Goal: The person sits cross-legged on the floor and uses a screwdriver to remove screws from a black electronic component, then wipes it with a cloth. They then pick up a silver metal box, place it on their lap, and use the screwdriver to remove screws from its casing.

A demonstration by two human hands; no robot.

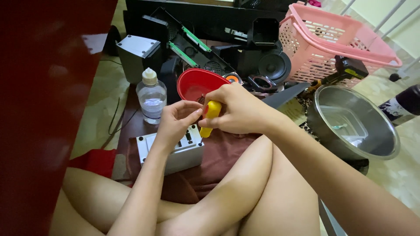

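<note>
Above the grey box (175, 150), I hold the yellow handle (210, 118) clamped in my right hand (238, 109); left hand (177, 120) pinches its upper end (steadying it), over the red bowl (199, 83).

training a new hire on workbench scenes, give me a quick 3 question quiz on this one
1. True or false: the right hand grips a yellow tool handle.
2. What lies behind both hands? A) red bowl B) green tray C) blue cup
3. Which container on the right has a clear plastic box inside it?

Key:
1. True; the left hand touches it too.
2. A
3. The steel bowl, in front of the pink basket.
</note>
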